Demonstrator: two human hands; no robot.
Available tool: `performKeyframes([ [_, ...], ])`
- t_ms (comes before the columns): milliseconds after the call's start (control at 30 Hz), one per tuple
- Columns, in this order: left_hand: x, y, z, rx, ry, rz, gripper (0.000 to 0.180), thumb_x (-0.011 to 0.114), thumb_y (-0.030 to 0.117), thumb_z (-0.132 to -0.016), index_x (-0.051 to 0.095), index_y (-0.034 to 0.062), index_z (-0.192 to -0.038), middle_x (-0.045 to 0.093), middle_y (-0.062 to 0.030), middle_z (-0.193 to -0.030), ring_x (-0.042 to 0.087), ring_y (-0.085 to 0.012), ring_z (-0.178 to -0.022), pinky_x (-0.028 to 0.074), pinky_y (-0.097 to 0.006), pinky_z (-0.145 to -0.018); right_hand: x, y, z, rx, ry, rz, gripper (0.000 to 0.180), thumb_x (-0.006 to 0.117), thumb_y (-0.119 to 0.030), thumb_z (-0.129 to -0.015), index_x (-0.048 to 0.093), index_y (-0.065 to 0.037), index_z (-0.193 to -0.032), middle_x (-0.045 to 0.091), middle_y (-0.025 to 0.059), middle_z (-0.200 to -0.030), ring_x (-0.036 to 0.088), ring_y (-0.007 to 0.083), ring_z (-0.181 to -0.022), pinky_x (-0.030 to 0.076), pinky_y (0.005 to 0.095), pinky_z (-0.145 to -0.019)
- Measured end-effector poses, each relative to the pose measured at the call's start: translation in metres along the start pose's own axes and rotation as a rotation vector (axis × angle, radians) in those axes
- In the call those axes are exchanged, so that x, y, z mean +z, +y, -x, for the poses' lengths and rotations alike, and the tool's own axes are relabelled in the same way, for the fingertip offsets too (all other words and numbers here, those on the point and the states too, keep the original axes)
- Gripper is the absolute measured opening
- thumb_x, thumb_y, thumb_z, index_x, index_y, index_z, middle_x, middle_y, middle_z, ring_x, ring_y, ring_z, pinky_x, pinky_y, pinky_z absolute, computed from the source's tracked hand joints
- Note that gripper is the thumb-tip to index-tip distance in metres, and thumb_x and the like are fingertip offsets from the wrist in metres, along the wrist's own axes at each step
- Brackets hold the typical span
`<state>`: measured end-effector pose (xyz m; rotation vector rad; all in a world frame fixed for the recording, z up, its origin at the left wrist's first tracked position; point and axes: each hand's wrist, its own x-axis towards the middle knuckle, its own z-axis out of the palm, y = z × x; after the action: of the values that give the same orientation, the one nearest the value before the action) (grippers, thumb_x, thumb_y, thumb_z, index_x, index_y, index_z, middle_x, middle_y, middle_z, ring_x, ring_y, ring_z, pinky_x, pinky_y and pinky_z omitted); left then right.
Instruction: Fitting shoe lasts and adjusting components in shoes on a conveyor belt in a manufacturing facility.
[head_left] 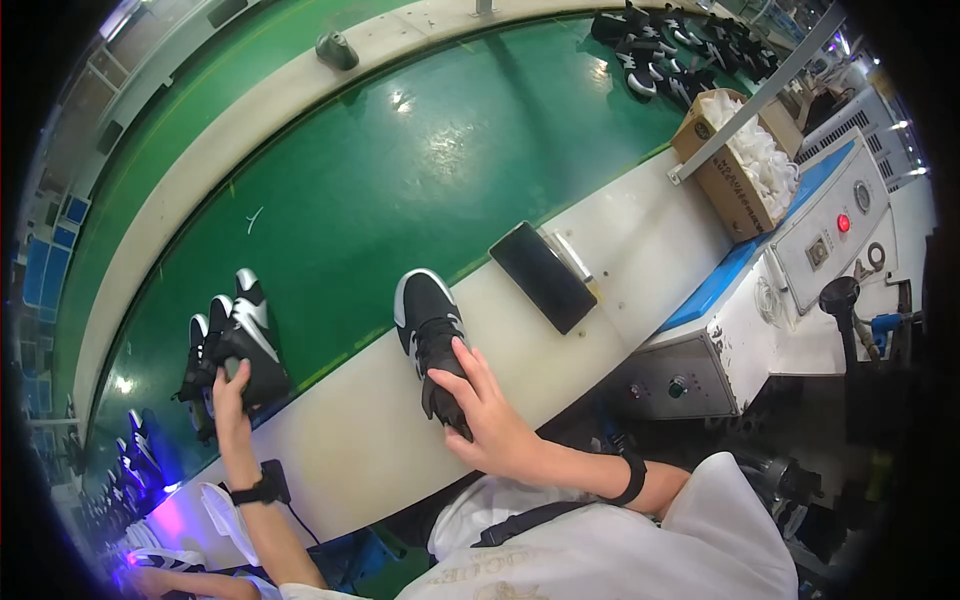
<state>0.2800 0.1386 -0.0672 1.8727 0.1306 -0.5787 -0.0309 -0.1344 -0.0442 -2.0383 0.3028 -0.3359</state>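
Observation:
My right hand [490,418] is closed around the heel and collar of a black shoe with a white-grey sole edge [430,308], which rests on the pale ledge, toe pointing away from me. Off to the left, my left hand [234,398] grips the dark collar of another black-and-white shoe [253,325] over the green belt. That collar is slightly smeared by motion. Close beside it stand more black shoes [204,340] of the same look, partly hidden by my hand and the held shoe.
A dark phone-like slab [545,277] lies on the pale ledge [340,455]. At right are a cardboard box [730,178] of white wads and a machine with a red button [843,223]. Shoes [650,55] crowd the far green belt [400,160]. Another person's arm [190,584] shows lower left.

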Motion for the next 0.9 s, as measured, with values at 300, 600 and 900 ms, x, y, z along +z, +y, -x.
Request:
performKeyframes([
  [300, 0.026, -0.027, 0.182, -0.014, 0.073, 0.106, 0.043, 0.072, 0.014, -0.085, 0.058, -0.0002, -0.123, 0.062, -0.0058, -0.111, 0.058, -0.0136, -0.1, 0.046, -0.028, -0.091, 0.013, -0.005, -0.019, -0.076, -0.033, 0.051, 0.067, 0.068, -0.003, -0.067, 0.051, -0.01, -0.132, 0.025, 0.024, -0.155, 0.036, 0.0528, -0.127, 0.032, 0.0577, -0.108],
  [600, 0.089, -0.046, 0.241, 0.199, 0.332, -0.534, 0.072, 0.073, 0.014, -0.083, 0.039, -0.0006, -0.144, 0.065, -0.026, -0.115, 0.067, -0.04, -0.103, 0.053, -0.042, -0.085, 0.093, -0.037, -0.001, -0.188, -0.148, 0.097, 0.072, 0.077, -0.021, -0.073, 0.048, -0.011, -0.138, 0.023, 0.034, -0.152, 0.038, 0.0586, -0.122, 0.036, 0.0611, -0.102],
  [900, 0.029, -0.065, 0.247, 0.233, 0.41, -0.459, 0.059, 0.063, 0.013, -0.094, 0.038, -0.005, -0.144, 0.049, -0.0247, -0.138, 0.054, -0.0305, -0.12, 0.04, -0.04, -0.105, -0.019, -0.078, -0.107, -0.007, -0.993, -0.023, 0.065, 0.068, -0.036, -0.089, 0.045, -0.003, -0.14, 0.041, 0.0278, -0.145, 0.047, 0.0408, -0.13, 0.045, 0.0479, -0.101],
])
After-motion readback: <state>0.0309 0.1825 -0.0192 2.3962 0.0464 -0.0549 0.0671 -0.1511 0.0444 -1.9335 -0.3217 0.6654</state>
